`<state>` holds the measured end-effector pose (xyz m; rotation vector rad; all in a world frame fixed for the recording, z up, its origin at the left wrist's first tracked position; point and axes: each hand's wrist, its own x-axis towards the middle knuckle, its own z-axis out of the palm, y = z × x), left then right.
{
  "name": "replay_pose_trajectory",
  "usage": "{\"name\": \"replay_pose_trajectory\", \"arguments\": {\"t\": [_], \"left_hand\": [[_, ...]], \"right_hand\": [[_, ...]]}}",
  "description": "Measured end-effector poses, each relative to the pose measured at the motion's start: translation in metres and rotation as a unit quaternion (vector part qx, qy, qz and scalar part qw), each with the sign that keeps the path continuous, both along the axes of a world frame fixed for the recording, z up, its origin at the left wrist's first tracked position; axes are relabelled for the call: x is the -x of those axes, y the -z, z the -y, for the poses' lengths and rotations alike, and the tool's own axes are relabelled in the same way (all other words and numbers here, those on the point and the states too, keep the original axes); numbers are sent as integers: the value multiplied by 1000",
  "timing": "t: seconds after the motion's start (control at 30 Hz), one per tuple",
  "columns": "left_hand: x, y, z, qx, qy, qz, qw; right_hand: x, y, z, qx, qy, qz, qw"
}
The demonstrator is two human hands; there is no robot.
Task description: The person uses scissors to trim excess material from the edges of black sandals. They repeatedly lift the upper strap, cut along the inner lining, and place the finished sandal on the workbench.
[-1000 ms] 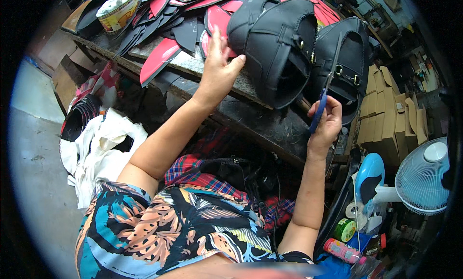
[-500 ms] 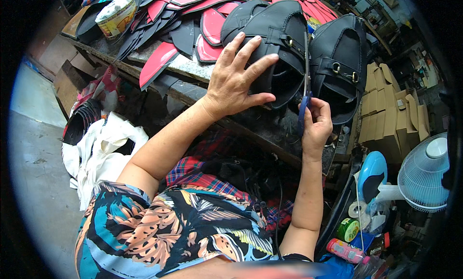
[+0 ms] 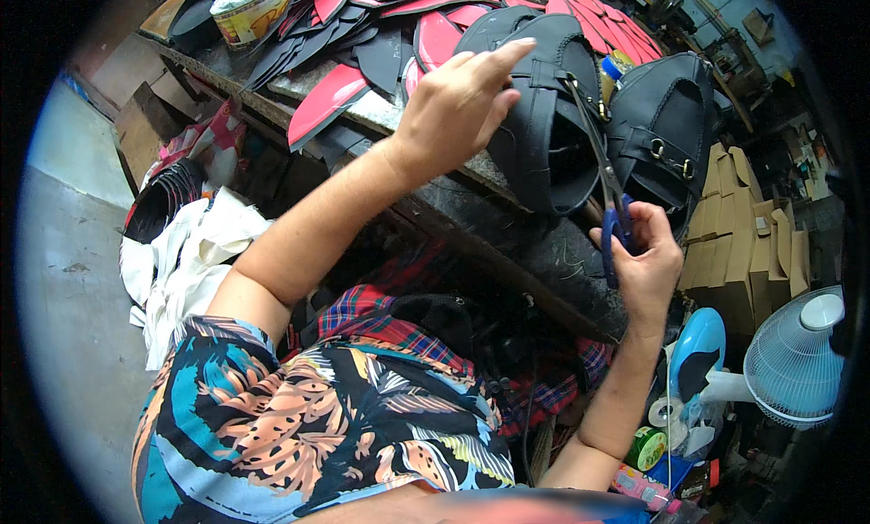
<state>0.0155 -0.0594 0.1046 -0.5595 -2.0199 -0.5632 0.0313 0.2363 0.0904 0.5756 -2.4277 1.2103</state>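
My right hand (image 3: 651,261) grips scissors (image 3: 611,182) by their blue handles. The long blades point away and up to the left, their tips by the buckled strap of a black shoe upper (image 3: 546,134). Whether the blades touch the strap, I cannot tell. My left hand (image 3: 458,107) is on the left side of that upper, index finger stretched out and thumb apart, with nothing visible in it. To the right lies a second black upper (image 3: 675,107) with a strap and gold-coloured buckle. Another black piece (image 3: 485,28) is partly hidden behind the first.
Red and black cut pieces (image 3: 326,103) cover the far side of the dark workbench (image 3: 535,243). A tub (image 3: 251,15) stands at the far left. Folded cardboard (image 3: 739,243) and a fan (image 3: 793,356) are at the right. White cloth (image 3: 181,261) hangs at the left.
My left hand has lifted from its spread position on the upper, fingers drawn together more. The scissors have tilted, their handles swinging right with my right hand. The whole view has shifted slightly.
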Motion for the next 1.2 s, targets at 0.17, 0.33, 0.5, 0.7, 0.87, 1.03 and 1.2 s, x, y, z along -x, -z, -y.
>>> {"name": "replay_pose_trajectory", "arguments": {"t": [0.17,0.33,0.5,0.7,0.87,1.03,1.2], "left_hand": [[15,-19,2,114,-44,-35,992],[18,-21,-1,123,-64,-51,989],[21,-19,-4,141,-86,-69,984],[21,-17,-2,119,-77,-72,987],[21,-16,0,100,-63,-68,991],[21,-14,-2,110,-81,-62,989],[12,-27,4,72,-66,-53,994]], "right_hand": [[-10,-58,4,-301,62,-147,940],[-17,-87,17,-386,85,-206,895],[-16,-99,18,-433,86,-194,876],[-12,-114,14,-434,65,-149,886],[-7,-119,12,-394,58,-156,904],[0,-114,23,-430,42,-187,882],[-8,-109,10,-429,55,-171,885]]}}
